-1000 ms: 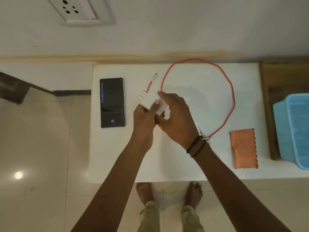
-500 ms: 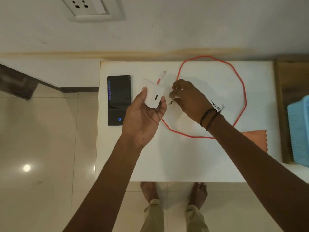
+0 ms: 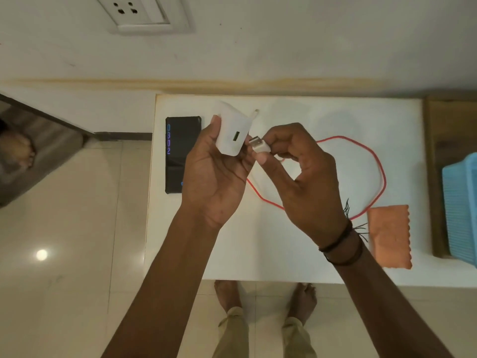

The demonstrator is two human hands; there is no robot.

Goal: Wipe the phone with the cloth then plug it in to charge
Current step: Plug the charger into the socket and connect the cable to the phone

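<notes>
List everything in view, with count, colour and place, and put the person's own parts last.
wall socket: 1, white, on the wall above the table's far left corner
table: 1, white, against the wall
phone: 1, black with its screen lit, flat at the table's left edge
charger adapter: 1, white, held above the table
USB plug: 1, white, just short of the adapter's port
cable: 1, red, looped on the table right of the hands
cloth: 1, orange, flat on the table's near right part
basket: 1, blue, at the frame's right edge
left hand: 1, grips the charger adapter
right hand: 1, pinches the USB plug
feet: 2, bare, on the floor below the table's near edge
</notes>
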